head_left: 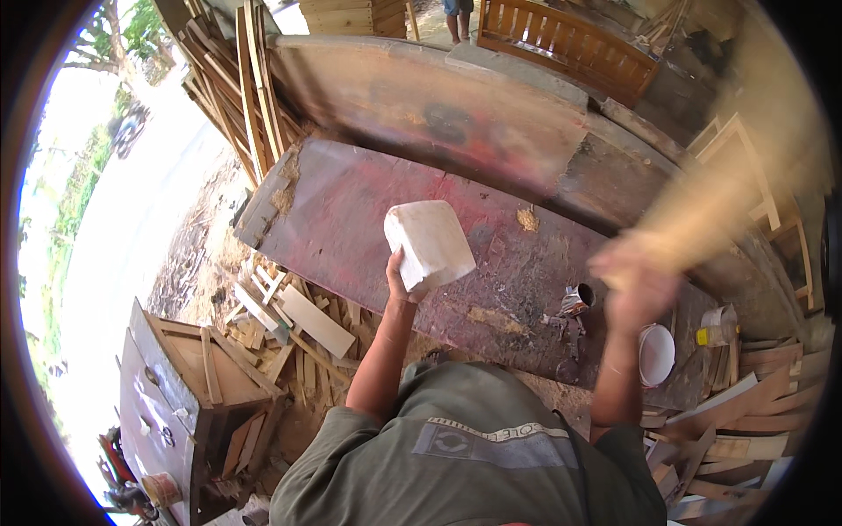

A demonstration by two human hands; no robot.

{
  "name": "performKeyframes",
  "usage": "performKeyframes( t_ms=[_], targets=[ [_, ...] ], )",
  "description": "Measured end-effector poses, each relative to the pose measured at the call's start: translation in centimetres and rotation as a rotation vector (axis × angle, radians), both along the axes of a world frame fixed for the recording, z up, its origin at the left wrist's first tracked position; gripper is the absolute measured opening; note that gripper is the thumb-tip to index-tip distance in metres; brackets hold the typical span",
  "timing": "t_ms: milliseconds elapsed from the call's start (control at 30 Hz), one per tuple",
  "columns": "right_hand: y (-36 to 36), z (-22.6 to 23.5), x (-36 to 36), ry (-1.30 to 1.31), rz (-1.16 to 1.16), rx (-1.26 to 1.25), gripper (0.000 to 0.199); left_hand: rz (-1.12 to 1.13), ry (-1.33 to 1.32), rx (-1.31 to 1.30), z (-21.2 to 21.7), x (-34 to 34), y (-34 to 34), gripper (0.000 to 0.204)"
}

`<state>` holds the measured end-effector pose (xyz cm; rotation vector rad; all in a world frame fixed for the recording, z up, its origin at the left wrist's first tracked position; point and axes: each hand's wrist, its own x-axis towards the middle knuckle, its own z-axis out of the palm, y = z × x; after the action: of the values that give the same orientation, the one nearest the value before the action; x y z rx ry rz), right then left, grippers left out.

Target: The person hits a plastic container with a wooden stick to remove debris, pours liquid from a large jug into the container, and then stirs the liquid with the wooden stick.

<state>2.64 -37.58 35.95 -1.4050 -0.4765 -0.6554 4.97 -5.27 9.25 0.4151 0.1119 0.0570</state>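
My left hand (399, 279) is closed on the lower left edge of a boxy off-white container (433, 238) with rounded corners, raised above the table. Whether its far side is open does not show. On the right, my right hand (643, 289) is smeared by motion. It grips the near end of a long, light tan wooden board (728, 193), also badly blurred, which slants up toward the far right. Below the right hand, a small open tin can (576, 299) stands on the stained table (351, 206).
A white bucket (656, 355) and a clear jar with a yellow label (717, 326) stand at the right. Wood scraps (303, 320) lie left of the table, more offcuts (728, 438) at lower right. Upright planks (254, 96) lean far left. A person's legs (457, 22) show at the back.
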Motion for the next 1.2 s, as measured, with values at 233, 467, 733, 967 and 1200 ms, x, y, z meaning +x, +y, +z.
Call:
performKeyframes(
  t_ms=[233,467,733,967,1200],
  targets=[
    [-4.8,-17.0,-6.0,0.329,-0.034,-0.96,0.033,0.047,-0.017,0.026,-2.3,4.0,1.6,0.081],
    [-8.2,0.5,-4.8,0.299,-0.21,-0.234,0.027,0.121,0.005,0.111,-3.3,3.4,4.0,0.078],
    [-6.9,-15.5,-6.0,0.761,0.08,-0.824,0.026,0.178,-0.074,-0.013,-1.1,6.1,4.0,0.069],
    [-4.8,0.6,-3.0,-0.051,-0.185,0.385,0.031,0.076,-0.089,-0.177,-0.9,2.9,4.1,0.074],
    [-6.1,-9.8,-2.8,0.799,0.162,-0.359,0.026,0.174,-0.08,-0.127,-0.4,2.0,4.3,0.071]
  ],
)
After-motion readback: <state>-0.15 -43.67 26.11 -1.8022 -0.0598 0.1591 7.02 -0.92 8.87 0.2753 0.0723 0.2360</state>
